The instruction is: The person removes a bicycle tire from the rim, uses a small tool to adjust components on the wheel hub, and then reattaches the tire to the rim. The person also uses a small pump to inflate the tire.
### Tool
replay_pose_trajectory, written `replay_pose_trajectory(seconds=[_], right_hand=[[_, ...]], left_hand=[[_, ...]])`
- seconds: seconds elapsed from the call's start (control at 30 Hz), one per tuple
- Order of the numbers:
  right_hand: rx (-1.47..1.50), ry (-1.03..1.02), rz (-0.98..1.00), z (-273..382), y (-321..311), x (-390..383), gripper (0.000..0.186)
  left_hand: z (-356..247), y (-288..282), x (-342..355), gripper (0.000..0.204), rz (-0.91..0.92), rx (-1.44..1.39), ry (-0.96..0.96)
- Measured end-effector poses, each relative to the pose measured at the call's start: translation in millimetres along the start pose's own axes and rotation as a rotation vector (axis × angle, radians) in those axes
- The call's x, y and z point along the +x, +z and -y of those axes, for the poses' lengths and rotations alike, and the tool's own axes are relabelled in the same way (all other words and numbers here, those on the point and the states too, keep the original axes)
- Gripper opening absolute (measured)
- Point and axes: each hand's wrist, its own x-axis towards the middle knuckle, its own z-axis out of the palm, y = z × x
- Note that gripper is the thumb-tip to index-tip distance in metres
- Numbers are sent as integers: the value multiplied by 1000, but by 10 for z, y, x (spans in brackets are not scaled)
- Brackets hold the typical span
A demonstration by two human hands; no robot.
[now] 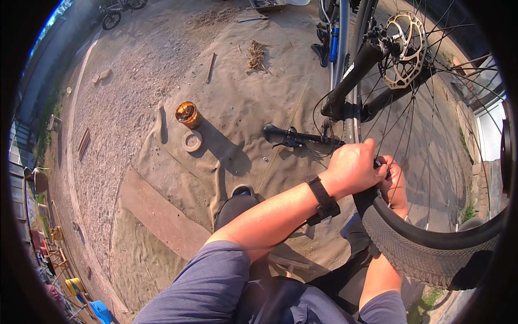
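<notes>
Your two hands are together at the inner edge of the wheel, low on the right side of view: left hand [353, 168] is curled into a near-fist over the tyre, right hand [395, 186] has bent fingers closed on it from the spoke side. Fingertips overlap, and whatever small dark bit sits between them is too hidden to identify. Tyre [410, 262] is black rubber, fine close-knobbed tread, dusty; rim [438, 238] is smooth black, deep section, with thin dark wire spokes [428, 216]. Perforated silver metal brake disc [400, 81] sits at the hub, beside the tubular matte-black fork leg [353, 81]. Black handlebar [310, 138] lies low, near the wrinkled tan fabric ground sheet [232, 97]. On that sheet: round orange-brown tin [188, 114] with dark contents I can't make out, pale ring-shaped piece [192, 149] just beside it, flat brown rectangular board [162, 216]. You've got a black textured wrist strap [322, 197] on the left. Writing: white lettering on the fork leg, steeply angled. Wheel is cut off at the right; the tyre hides part of your right forearm.
</notes>
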Motion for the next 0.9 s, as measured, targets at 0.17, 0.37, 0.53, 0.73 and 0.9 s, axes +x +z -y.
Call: replay_pose_trajectory(seconds=[0.17,0.37,0.53,0.73,0.9], right_hand=[[36,47,32,23,-41,-22,37],[147,41,92,87,-31,-60,46],[219,83,109,13,-180,-60,49],[116,87,-40,39,-65,-25,33],[36,55,-18,60,-92,-11,32]], left_hand=[[-2,-64,17,42,54,-43,-22],[25,-72,27,44,114,-63,-54],[33,-79,7,42,115,-103,-24],[118,-56,-15,38,86,-118,37],[146,-82,-29,33,93,-164,43]])
